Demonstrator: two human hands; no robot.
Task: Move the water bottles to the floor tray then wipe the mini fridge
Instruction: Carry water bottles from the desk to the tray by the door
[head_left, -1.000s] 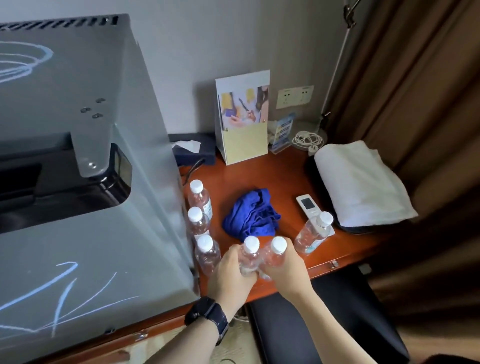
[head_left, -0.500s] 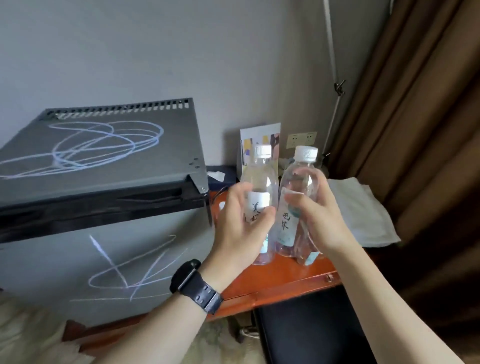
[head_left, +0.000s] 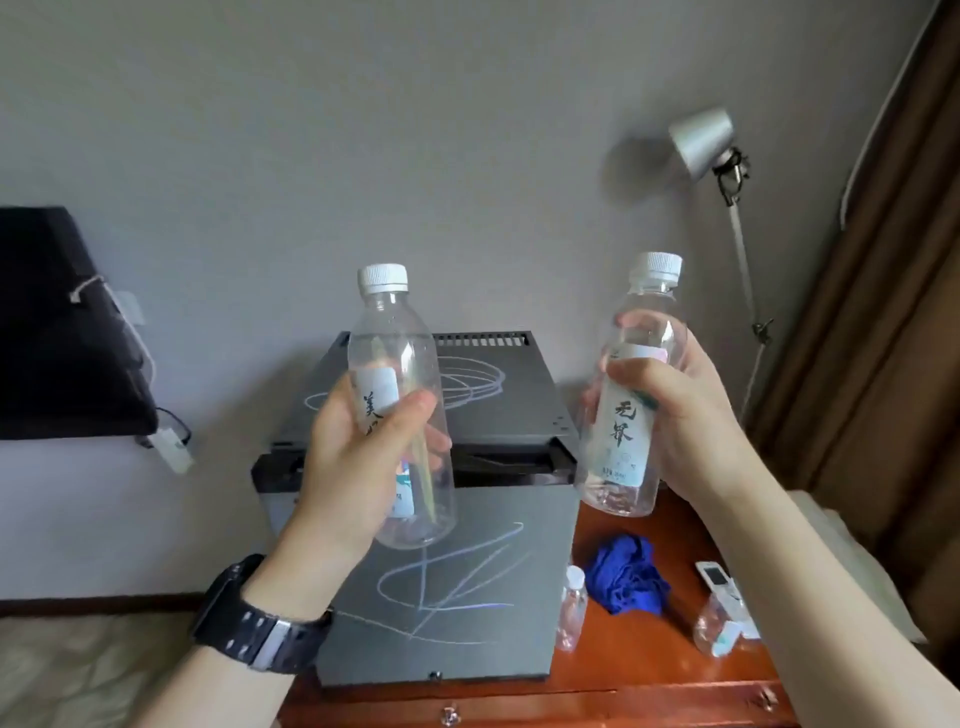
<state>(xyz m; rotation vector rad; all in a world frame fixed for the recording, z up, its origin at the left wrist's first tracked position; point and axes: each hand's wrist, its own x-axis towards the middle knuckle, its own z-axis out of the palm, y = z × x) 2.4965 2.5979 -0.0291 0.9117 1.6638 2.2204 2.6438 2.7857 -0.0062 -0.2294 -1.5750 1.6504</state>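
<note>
My left hand (head_left: 358, 457) grips a clear water bottle (head_left: 397, 358) with a white cap, held upright in the air in front of the grey mini fridge (head_left: 467, 597). My right hand (head_left: 680, 421) grips a second clear water bottle (head_left: 631, 431), raised to the right of the fridge. The fridge stands on the wooden desk (head_left: 649, 670) and has pale scribbles on its top and front. Another bottle (head_left: 571, 608) stands beside the fridge, and one more bottle (head_left: 719, 623) stands near the desk's front. A crumpled blue cloth (head_left: 626, 574) lies between them. No floor tray is in view.
A white remote (head_left: 719, 579) lies on the desk by the right bottle. A silver lamp (head_left: 701, 140) on a stand rises at the right, next to brown curtains (head_left: 883, 338). A black panel (head_left: 57, 327) with a cable hangs on the wall at left.
Both hands took hold of two bottles on the desk, lifted them and moved them apart. My view has risen and pulled back from the fridge.
</note>
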